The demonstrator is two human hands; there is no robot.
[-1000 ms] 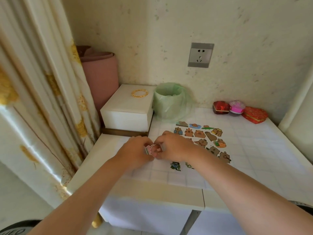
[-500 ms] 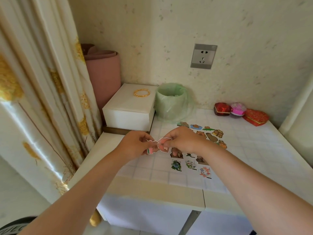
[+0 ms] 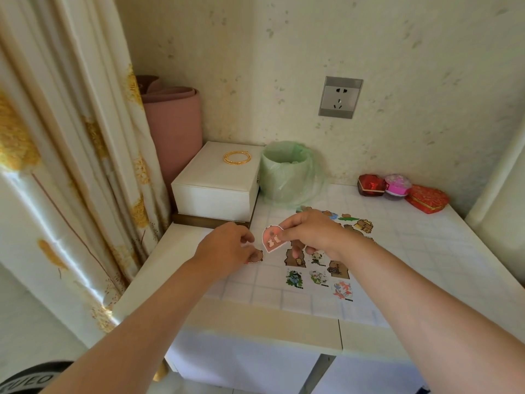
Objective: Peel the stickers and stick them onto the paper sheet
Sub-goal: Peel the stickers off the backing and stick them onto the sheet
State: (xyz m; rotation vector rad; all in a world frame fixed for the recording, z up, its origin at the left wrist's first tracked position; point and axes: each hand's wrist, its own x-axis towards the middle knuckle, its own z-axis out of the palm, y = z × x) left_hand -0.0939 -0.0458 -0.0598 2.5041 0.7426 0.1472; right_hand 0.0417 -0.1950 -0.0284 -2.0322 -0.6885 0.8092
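- Left hand [image 3: 227,248] grip pinches brown sticker [image 3: 257,255], centre frame; right hand [image 3: 309,234] pinches pink backing [image 3: 272,238].
- We would lower it onto bare paper sheet [image 3: 270,291] just below, one edge first, then smooth.

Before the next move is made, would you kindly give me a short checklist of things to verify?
1. Pieces split: the pink white-edged paper piece is in the right hand and the small brown cut-out piece is in the left hand: ok.
2. Left grip: fingertips pinch the brown piece's edge: ok.
3. Which piece is the sticker and which the backing: cannot tell.
4. Free room: the white gridded paper sheet has bare squares left of the stuck cartoon stickers: ok.
5. Waste spot: the green-bagged waste bin stands open behind the sheet: ok.
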